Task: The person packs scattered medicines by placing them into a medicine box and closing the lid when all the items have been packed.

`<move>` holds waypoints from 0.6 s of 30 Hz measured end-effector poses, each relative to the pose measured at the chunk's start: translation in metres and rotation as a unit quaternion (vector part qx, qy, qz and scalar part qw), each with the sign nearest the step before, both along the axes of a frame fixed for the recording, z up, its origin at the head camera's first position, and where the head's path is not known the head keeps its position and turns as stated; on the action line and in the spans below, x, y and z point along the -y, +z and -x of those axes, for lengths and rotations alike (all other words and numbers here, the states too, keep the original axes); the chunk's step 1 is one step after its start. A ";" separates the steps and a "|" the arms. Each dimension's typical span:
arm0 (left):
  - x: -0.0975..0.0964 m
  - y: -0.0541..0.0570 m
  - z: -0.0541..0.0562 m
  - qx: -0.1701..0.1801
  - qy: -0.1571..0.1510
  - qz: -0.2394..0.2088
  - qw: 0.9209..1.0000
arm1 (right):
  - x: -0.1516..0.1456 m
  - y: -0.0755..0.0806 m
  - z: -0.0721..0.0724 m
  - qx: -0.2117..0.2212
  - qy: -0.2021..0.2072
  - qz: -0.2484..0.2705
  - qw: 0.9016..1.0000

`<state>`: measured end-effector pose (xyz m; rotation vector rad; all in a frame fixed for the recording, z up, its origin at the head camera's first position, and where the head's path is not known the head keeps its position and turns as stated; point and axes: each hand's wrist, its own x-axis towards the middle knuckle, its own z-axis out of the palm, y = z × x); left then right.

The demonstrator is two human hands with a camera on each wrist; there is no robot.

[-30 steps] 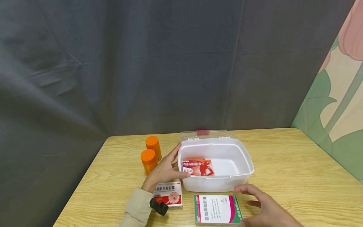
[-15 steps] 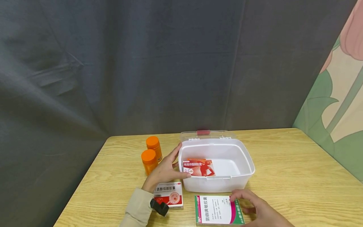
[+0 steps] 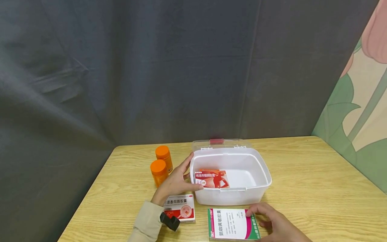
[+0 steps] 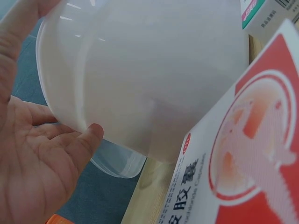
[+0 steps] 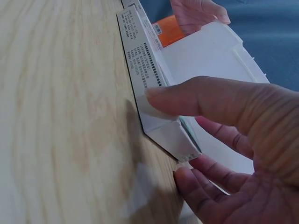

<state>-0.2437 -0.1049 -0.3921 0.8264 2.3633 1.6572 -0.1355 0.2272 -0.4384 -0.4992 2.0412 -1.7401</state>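
Note:
A white plastic storage box (image 3: 232,196) stands on the table with a red-orange medicine box (image 3: 213,178) lying inside at its left. My left hand (image 3: 175,183) holds the storage box by its left front corner, thumb over the front rim and fingers along the left side. In front of it lies a green, white and magenta medicine box (image 3: 231,224). My right hand (image 3: 276,223) grips that medicine box at its right end. In the right wrist view the thumb (image 5: 173,100) presses its long side, and other fingers sit by its end and far side.
Two orange bottles (image 3: 158,171) stand left of the left hand. A red and white medicine box (image 3: 181,208) lies partly under the left wrist. The storage box's clear lid (image 3: 199,144) hangs open behind it. A dark curtain (image 3: 187,74) rises beyond the table (image 3: 305,171).
My right hand has moved left, its index finger going from beside the storage box's base onto the green and white medicine box. The left hand stays at the storage box.

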 end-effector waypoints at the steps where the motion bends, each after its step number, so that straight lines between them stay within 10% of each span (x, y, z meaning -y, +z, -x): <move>1: 0.000 0.000 0.000 0.000 0.000 -0.001 1.000 | 0.000 0.000 0.000 -0.001 -0.003 -0.002 1.000; 9: 0.000 -0.001 0.000 0.000 0.000 -0.001 1.000 | -0.001 0.001 0.000 -0.027 -0.014 -0.034 0.999; 18: 0.000 -0.001 0.000 -0.002 -0.003 -0.003 1.000 | -0.002 0.004 -0.004 0.038 -0.038 -0.003 0.999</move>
